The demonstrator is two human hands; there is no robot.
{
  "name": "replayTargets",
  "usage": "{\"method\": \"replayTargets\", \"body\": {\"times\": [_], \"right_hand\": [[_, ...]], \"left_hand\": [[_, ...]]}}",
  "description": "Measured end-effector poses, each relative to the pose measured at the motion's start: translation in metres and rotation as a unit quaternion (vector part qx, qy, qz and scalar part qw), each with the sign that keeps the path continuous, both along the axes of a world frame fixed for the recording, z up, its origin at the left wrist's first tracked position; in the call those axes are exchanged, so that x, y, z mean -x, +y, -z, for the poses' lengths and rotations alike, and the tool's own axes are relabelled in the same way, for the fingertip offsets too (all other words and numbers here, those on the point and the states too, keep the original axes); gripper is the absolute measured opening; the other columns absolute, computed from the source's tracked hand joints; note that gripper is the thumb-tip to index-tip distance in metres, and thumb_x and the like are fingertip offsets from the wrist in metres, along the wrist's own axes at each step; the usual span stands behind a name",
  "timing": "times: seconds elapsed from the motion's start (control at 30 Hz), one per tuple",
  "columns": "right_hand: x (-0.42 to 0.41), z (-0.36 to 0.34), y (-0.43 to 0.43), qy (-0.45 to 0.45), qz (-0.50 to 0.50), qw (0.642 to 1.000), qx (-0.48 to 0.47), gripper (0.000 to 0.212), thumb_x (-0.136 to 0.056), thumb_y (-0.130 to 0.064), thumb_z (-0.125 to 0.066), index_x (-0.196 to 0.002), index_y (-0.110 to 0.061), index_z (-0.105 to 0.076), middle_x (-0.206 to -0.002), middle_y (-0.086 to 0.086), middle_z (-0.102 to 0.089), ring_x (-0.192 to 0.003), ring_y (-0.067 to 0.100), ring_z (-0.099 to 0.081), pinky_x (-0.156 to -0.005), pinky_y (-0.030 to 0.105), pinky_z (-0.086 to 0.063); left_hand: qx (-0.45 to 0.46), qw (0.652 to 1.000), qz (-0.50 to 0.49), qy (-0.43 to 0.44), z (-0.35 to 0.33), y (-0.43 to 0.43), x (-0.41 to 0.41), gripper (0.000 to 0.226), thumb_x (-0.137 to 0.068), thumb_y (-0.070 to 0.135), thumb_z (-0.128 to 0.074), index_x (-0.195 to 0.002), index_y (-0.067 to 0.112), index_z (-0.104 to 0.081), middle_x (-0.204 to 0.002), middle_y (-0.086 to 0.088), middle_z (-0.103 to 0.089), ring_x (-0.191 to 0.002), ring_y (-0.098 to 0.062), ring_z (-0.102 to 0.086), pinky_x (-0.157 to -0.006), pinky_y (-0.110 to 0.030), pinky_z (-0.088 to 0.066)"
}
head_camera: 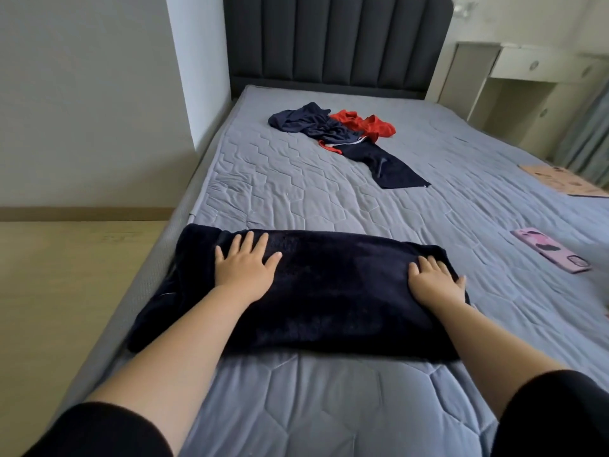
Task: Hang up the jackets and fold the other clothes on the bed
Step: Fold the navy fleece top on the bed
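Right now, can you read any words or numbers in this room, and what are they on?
No text can be read anywhere.
On the flat cardboard piece at far right: dark printed marks, too blurred to read.
On the pink phone case: dark shapes only, no letters visible.
On the clothes pile and the dark folded garment: no lettering visible.

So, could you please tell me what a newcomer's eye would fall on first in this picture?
The left hand and right hand press flat on a dark folded garment at the near left edge of the bed. Farther up lies a heap of navy and red clothes. A pink phone lies at the right.
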State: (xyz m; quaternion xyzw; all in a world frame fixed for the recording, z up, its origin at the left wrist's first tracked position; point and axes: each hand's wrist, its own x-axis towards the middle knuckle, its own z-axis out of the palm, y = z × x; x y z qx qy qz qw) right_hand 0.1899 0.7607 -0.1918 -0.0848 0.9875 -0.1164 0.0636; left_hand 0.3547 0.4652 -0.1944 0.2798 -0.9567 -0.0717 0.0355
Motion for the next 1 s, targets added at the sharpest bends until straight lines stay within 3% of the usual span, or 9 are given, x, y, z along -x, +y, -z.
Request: {"method": "replayTargets", "body": {"times": [0.17, 0.27, 0.4, 0.6, 0.67, 0.73, 0.8, 0.9, 1.0], "right_hand": [[-0.012, -0.017, -0.033, 0.013, 0.035, 0.998, -0.043, 0.054, -0.095, -0.028, -0.022, -0.146, -0.012, -0.031, -0.156, 0.007, -0.021, -0.145, 0.023, -0.011, -0.114, 0.057, 0.0], [-0.036, -0.029, -0.089, 0.075, -0.054, 0.995, 0.034, 0.05, -0.098, -0.032, -0.026, -0.144, -0.013, -0.032, -0.156, 0.01, -0.019, -0.145, 0.025, -0.011, -0.114, 0.056, -0.007], [-0.082, -0.018, -0.153, 0.118, -0.195, 0.97, 0.082, 0.055, -0.1, -0.043, -0.023, -0.15, -0.022, -0.02, -0.16, 0.004, -0.006, -0.148, 0.02, 0.001, -0.115, 0.051, 0.002], [-0.094, 0.017, -0.152, 0.142, -0.17, 0.974, 0.052, 0.056, -0.099, -0.041, -0.024, -0.152, -0.024, -0.016, -0.16, 0.001, -0.009, -0.147, 0.017, -0.001, -0.117, 0.048, 0.002], [-0.093, 0.016, -0.155, 0.143, -0.17, 0.974, 0.051, 0.056, -0.099, -0.04, -0.025, -0.152, -0.023, -0.018, -0.16, 0.001, -0.011, -0.147, 0.017, -0.003, -0.117, 0.048, 0.001], [-0.094, 0.017, -0.155, 0.146, -0.163, 0.974, 0.054, 0.056, -0.099, -0.038, -0.026, -0.151, -0.022, -0.019, -0.16, 0.002, -0.013, -0.147, 0.017, -0.005, -0.117, 0.048, 0.0], [-0.093, 0.017, -0.154, 0.147, -0.157, 0.975, 0.058, 0.056, -0.098, -0.037, -0.027, -0.151, -0.021, -0.02, -0.16, 0.002, -0.014, -0.147, 0.017, -0.006, -0.117, 0.048, -0.001], [-0.093, 0.018, -0.156, 0.148, -0.153, 0.975, 0.058, 0.056, -0.098, -0.036, -0.028, -0.151, -0.02, -0.021, -0.159, 0.003, -0.015, -0.147, 0.018, -0.007, -0.117, 0.048, -0.002], [-0.094, 0.018, -0.157, 0.151, -0.152, 0.975, 0.058, 0.056, -0.098, -0.035, -0.029, -0.151, -0.019, -0.022, -0.159, 0.003, -0.016, -0.147, 0.018, -0.008, -0.117, 0.048, -0.002]], "left_hand": [[-0.022, 0.997, -0.067, -0.014, 0.005, -0.008, -0.012, 0.066, -0.096, 0.059, -0.007, -0.153, 0.026, -0.003, -0.16, -0.001, -0.008, -0.147, -0.023, -0.002, -0.117, -0.05, -0.001], [0.009, 0.998, -0.061, 0.004, 0.01, 0.0, -0.012, 0.065, -0.097, 0.055, -0.01, -0.153, 0.022, -0.005, -0.16, -0.003, -0.013, -0.147, -0.024, -0.004, -0.117, -0.05, -0.002], [-0.01, 0.998, -0.053, 0.027, 0.009, -0.013, -0.013, 0.063, -0.097, 0.056, -0.009, -0.152, 0.026, -0.01, -0.159, 0.0, -0.016, -0.147, -0.023, -0.005, -0.116, -0.05, -0.001], [-0.053, 0.991, -0.12, 0.007, 0.016, -0.062, -0.035, 0.059, -0.098, 0.055, -0.007, -0.151, 0.033, -0.012, -0.16, 0.007, -0.006, -0.147, -0.02, -0.003, -0.116, -0.052, -0.003], [-0.11, 0.976, -0.188, 0.015, 0.018, -0.076, -0.045, 0.059, -0.098, 0.056, -0.012, -0.151, 0.033, -0.013, -0.159, 0.003, -0.013, -0.145, -0.026, -0.015, -0.113, -0.052, -0.014], [-0.132, 0.958, -0.245, 0.061, 0.018, -0.087, -0.055, 0.061, -0.096, 0.056, -0.027, -0.144, 0.02, -0.033, -0.147, -0.009, -0.039, -0.132, -0.031, -0.038, -0.104, -0.046, -0.03], [-0.15, 0.943, -0.257, 0.147, 0.015, -0.096, -0.061, 0.051, -0.091, 0.052, -0.045, -0.117, 0.009, -0.054, -0.124, -0.015, -0.057, -0.114, -0.034, -0.052, -0.088, -0.04, -0.041], [-0.3, 0.894, -0.243, 0.227, 0.008, -0.107, -0.063, 0.044, -0.088, 0.045, -0.057, -0.109, 0.007, -0.058, -0.117, -0.013, -0.061, -0.103, -0.031, -0.057, -0.078, -0.034, -0.043], [-0.288, 0.902, -0.25, 0.202, 0.004, -0.112, -0.064, 0.049, -0.089, 0.04, -0.058, -0.121, 0.002, -0.056, -0.125, -0.016, -0.058, -0.11, -0.032, -0.056, -0.085, -0.035, -0.044]]}}
